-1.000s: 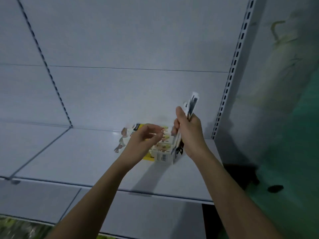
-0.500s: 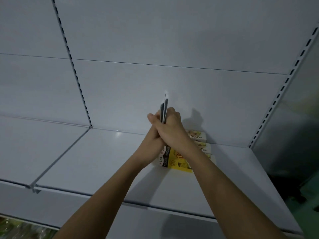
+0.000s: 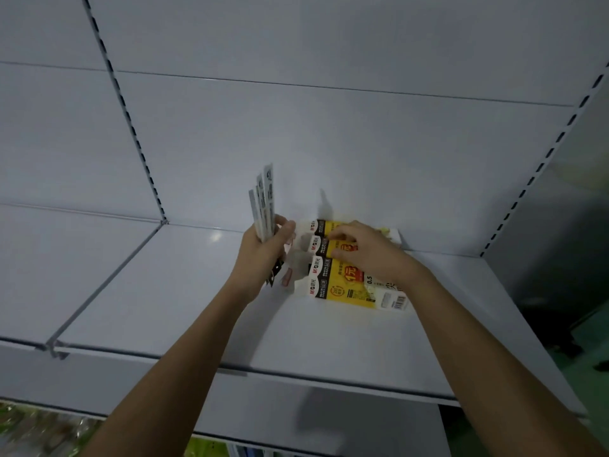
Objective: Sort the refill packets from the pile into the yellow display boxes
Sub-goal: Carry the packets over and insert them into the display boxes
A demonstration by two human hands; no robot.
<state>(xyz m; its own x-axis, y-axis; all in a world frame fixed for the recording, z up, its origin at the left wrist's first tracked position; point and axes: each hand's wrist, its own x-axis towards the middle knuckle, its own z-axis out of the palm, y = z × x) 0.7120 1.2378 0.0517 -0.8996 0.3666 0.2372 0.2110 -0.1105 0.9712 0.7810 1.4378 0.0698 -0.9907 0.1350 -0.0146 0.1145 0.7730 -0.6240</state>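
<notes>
A shop: white metal gondola shelf (image 3: pixel 184 291) with slotted uprights (image 3: pixel 131 127), yellow barcoded cardboard display boxes (image 3: pixel 349 285) under the hands.

Three boxes (image 3: pixel 342 278) lie in a row on the shelf (image 3: pixel 164 291), running back to its rear wall. Left of the boxes, the left hand (image 3: pixel 260 255) holds packets (image 3: pixel 263 202) upright; the right hand (image 3: pixel 365 249) rests on the boxes.

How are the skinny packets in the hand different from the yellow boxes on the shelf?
The refill packets are thin, white and fanned upright in the left hand; the yellow display boxes are thick and lie flat on the shelf under the right hand. Both carry black print.
</notes>
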